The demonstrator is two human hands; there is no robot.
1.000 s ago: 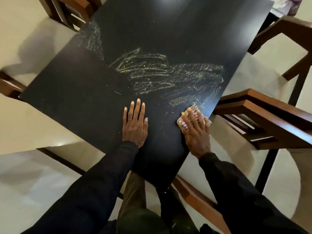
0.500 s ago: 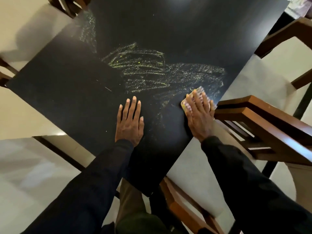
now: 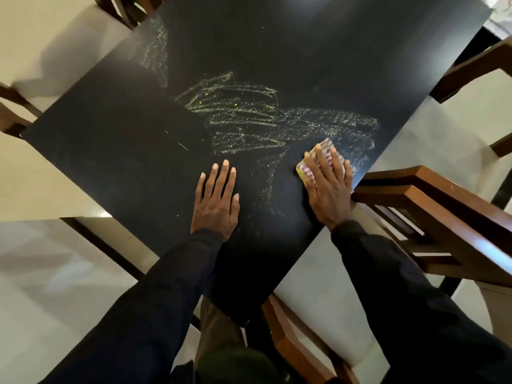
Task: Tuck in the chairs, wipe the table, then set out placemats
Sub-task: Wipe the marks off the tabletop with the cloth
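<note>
A black table [image 3: 116, 139] fills the view, with yellow-green chalky streaks [image 3: 249, 120] across its middle. My right hand [image 3: 329, 184] presses flat on a small yellow and pink cloth [image 3: 304, 167] near the table's right edge, fingers straight over it. My left hand [image 3: 217, 200] lies flat on the bare tabletop, palm down, a short way left of the cloth. Both arms wear dark sleeves.
Wooden chairs with pale seats ring the table: one close at the right [image 3: 432, 206], one below the near corner [image 3: 299, 345], one at the far right [image 3: 471, 65], others at the left [image 3: 13, 117] and top left [image 3: 124, 9]. Pale floor lies at the lower left.
My right hand has slid the cloth forward and slightly left along the right edge, into the streaked area. My left hand stays flat in about the same spot.
</note>
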